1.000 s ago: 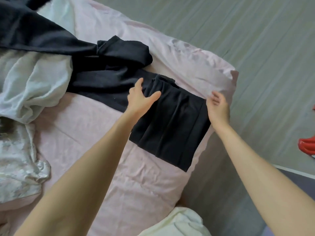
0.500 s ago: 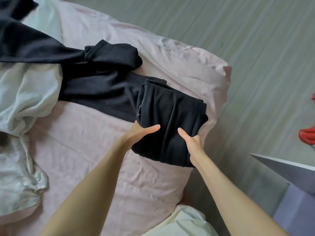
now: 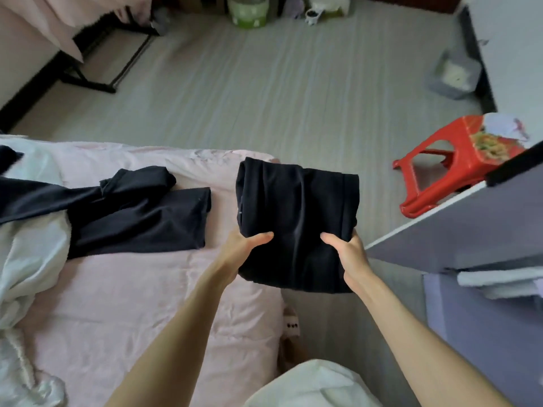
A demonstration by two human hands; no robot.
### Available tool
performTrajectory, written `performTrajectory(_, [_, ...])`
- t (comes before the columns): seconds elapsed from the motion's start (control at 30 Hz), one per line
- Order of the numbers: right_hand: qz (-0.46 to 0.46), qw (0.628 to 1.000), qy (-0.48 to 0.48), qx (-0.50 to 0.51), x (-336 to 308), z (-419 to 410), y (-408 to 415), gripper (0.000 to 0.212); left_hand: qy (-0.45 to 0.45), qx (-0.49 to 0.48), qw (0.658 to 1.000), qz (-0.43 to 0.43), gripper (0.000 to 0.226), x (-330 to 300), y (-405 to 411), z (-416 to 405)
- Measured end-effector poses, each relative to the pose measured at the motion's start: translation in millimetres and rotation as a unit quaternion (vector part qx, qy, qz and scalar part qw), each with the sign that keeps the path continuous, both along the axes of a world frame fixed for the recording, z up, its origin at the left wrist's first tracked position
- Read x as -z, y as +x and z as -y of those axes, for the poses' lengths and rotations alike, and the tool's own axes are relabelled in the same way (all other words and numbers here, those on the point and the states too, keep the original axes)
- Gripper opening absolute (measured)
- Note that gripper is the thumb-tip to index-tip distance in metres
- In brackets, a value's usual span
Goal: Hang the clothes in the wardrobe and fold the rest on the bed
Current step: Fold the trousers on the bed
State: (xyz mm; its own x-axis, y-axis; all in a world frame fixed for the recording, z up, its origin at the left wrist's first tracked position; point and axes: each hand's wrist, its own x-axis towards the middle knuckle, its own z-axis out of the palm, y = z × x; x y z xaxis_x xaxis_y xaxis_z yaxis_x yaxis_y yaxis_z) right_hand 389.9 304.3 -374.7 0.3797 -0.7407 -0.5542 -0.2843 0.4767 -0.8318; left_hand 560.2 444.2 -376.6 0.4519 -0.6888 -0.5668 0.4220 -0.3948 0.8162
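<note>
A folded black garment is lifted off the pink bed, above its right corner. My left hand grips its near left edge, thumb on top. My right hand grips its near right edge the same way. Another black garment lies spread on the bed to the left, partly folded. Pale mint and white clothes are heaped at the bed's left side.
An open lilac wardrobe or cabinet with a shelf stands at the right, close to my right hand. A red plastic stool sits on the grey floor behind it. A black-framed rack and containers stand at the far side.
Both hands took hold of the folded black garment and lifted it off the bed toward the right. The view swung up, showing the floor, stool and cabinet.
</note>
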Motion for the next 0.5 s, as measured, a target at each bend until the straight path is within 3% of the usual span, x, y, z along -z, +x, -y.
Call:
performTrajectory(0.27, [0.065, 0.971, -0.098, 0.209, -110, 74, -155, 0.027, -0.103, 0.228, 0.968, 0.035, 0.080, -105, -112, 139])
performTrajectory(0.5, [0.094, 0.913, -0.152, 0.366, -172, 106, -314, 0.049, -0.183, 0.417, 0.891, 0.000, 0.071, -163, -256, 249])
